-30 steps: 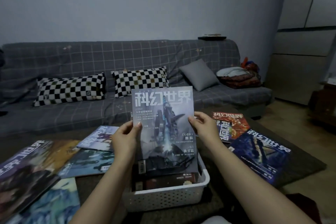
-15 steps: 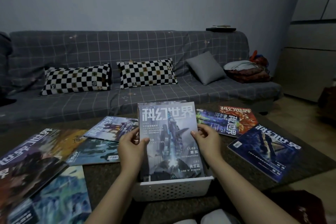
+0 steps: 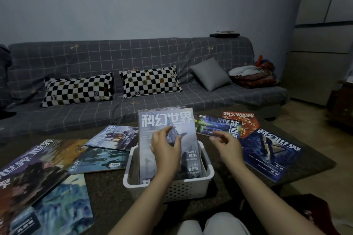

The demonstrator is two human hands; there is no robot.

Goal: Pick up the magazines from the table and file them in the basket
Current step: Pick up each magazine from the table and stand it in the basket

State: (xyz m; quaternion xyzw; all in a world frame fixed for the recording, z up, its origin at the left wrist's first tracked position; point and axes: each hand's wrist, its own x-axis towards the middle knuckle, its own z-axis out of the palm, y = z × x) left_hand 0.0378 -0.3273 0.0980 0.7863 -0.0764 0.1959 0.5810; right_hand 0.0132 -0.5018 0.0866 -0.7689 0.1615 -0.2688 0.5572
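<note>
The white basket (image 3: 183, 187) sits near the front edge of the dark tabletop (image 3: 107, 192), with bare room around it on both sides. A grey magazine (image 3: 166, 120) stands upright inside it. My left hand (image 3: 165, 150) is open, fingers resting loose on its cover. My right hand (image 3: 227, 147) is open too, just right of the basket, holding nothing. More magazines (image 3: 271, 150) lie flat on both sides. A grey sofa (image 3: 133, 59) stands behind.

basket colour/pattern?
White plastic basket, walls perforated with small holes; clearest in the head view.
</note>
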